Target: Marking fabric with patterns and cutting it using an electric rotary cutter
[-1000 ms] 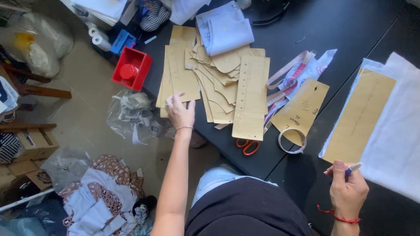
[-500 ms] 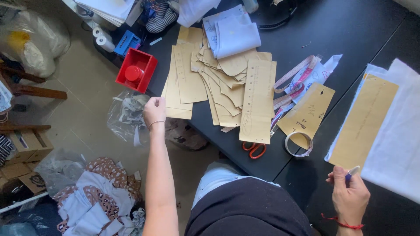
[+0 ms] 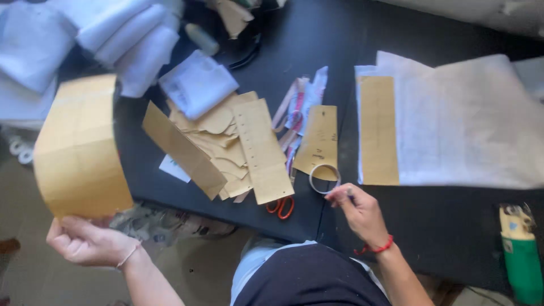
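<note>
Brown card, a broad curved piece of it, is the thing in play: the card pattern piece [image 3: 79, 147] is held up off the table, out past its left edge, its long axis running up and away from the person and bowing as it goes. The left hand [image 3: 90, 243] grips it by the bottom edge, fingers closed around the card from beneath, so the piece rises directly above that hand and partly hides the white folded fabric [image 3: 122, 39] behind. Over on the other side, the right hand [image 3: 360, 212] rests at the near edge of the black table [image 3: 447, 226], fingers pinched on something slender, probably a pen, though the blur makes that hard to confirm. That hand sits just beside a tape ring [image 3: 324, 178], almost touching it, and well apart from the raised card, so the left hand alone has the piece. Between the two hands lies a fanned heap of smaller pattern pieces [image 3: 221, 144], with a long punched strip [image 3: 263, 150] on top slanting towards the near edge, and orange-handled scissors [image 3: 281, 207] peeking out beneath its lower end. Further right, a narrow brown strip [image 3: 378, 130] lies lengthwise on a white sheet [image 3: 470, 124]. At the near right corner sits a green-and-yellow tool [image 3: 518, 249].
</note>
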